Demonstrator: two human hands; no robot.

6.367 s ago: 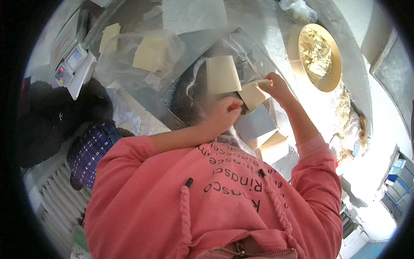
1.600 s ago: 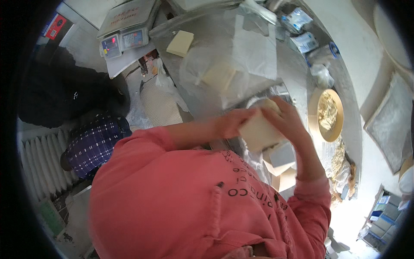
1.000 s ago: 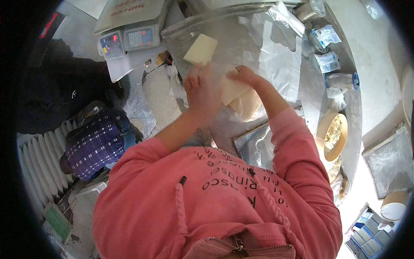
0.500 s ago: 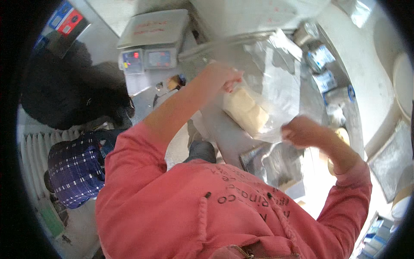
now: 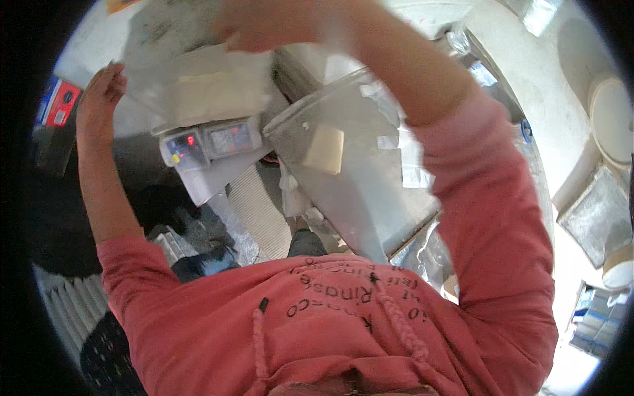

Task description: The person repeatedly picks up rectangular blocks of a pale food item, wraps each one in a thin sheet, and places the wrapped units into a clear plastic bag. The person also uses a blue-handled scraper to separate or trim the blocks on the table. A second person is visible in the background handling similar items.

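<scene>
A pale, smooth block (image 5: 325, 150) lies on the grey metal tabletop. Above the scale (image 5: 244, 135) at the upper left is another pale, blurred block (image 5: 221, 98), seen through clear plastic film. My left hand (image 5: 102, 96) is raised left of the scale with its fingers curled in, and the film's edge appears to run to them. My right hand (image 5: 277, 25) reaches across to the top, above the scale's far side. Motion smears its fingers, so its grip is unclear. Whether the blurred block rests on the scale or hangs over it I cannot tell.
The metal tabletop (image 5: 356, 198) has white paper strips (image 5: 415, 158) stuck on its right part. Jars and packets stand along its right rim. A red and blue box (image 5: 58, 102) is at the far left. Below it, a person in dark clothes (image 5: 109, 353) is partly visible.
Both hands have swung left and up, from over the table to the scale. The film and a pale block went with them; another pale block now lies uncovered on the table.
</scene>
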